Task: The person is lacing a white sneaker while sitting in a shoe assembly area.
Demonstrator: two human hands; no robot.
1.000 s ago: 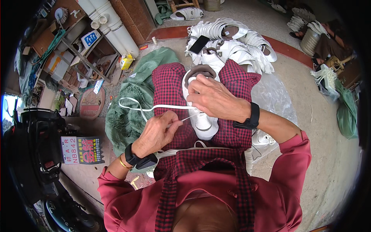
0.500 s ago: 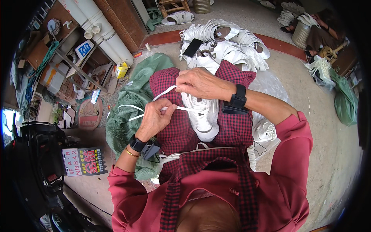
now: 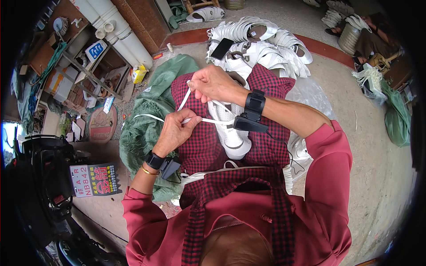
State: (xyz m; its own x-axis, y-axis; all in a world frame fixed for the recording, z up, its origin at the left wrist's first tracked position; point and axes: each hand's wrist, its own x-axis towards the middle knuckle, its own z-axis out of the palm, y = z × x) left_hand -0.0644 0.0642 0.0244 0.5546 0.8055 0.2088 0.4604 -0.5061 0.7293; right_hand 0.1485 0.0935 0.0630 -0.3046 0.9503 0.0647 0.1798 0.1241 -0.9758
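Two bare hands work a flat white lace (image 3: 195, 120) over a white shoe (image 3: 230, 128) that lies on a red-and-black checked apron (image 3: 199, 146) across the person's lap. The left hand (image 3: 174, 132) pinches the lace between thumb and fingertips, its other fingers curled in; the right hand (image 3: 213, 83) sits higher, fingers pressed together on a second run of the same lace, which slants down toward the left hand. The lace is thin and ribbon-like, and a loose length of it arcs away over a crumpled green mesh sack (image 3: 146, 133) at the person's left. The shoe looks smooth and moulded, with a rounded toe pointing toward the body — its upper part is covered by the right hand and wrist, so the eyelets cannot be made out. Each wrist carries a black band with a small black box clipped to it. Beyond the knees lies a heap of matching white shoes (image 3: 266, 44) with a dark phone (image 3: 222, 48) resting on top. White plastic pipes (image 3: 113, 31) lean at the upper left beside a cluttered shelf, and a clear plastic sheet (image 3: 310, 95) spreads on the concrete at the right.
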